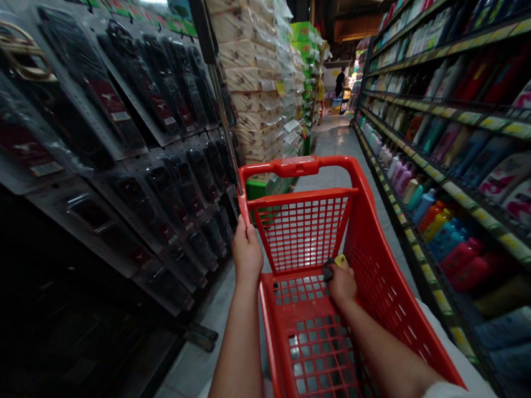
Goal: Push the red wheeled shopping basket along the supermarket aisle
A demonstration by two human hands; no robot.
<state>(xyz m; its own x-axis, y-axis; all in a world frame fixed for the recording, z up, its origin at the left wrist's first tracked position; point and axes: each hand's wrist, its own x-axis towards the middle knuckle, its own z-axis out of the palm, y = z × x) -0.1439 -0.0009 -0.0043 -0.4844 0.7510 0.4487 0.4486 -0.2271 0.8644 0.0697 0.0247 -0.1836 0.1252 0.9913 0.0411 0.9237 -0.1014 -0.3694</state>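
Observation:
A red plastic shopping basket (pixel 310 307) with grid walls stands directly in front of me. A slim metal pole with a black grip (pixel 205 33) rises beside its left corner. My left hand (pixel 247 252) is closed around the basket's left rim, close to the foot of that pole. Down inside the basket, my right hand (pixel 342 282) is closed on a small dark-and-yellow item (pixel 340 260). My fingers partly cover the item, so its kind is unclear. The basket floor (pixel 318 356) shows as an open grid.
Packaged belts (pixel 116 107) hang on a rack at the left. Stacked tissue packs (pixel 250 69) stand beyond it. Along the right run shelves (pixel 467 117) of bottles. The tiled aisle (pixel 334 136) leads ahead to a distant person (pixel 339 83).

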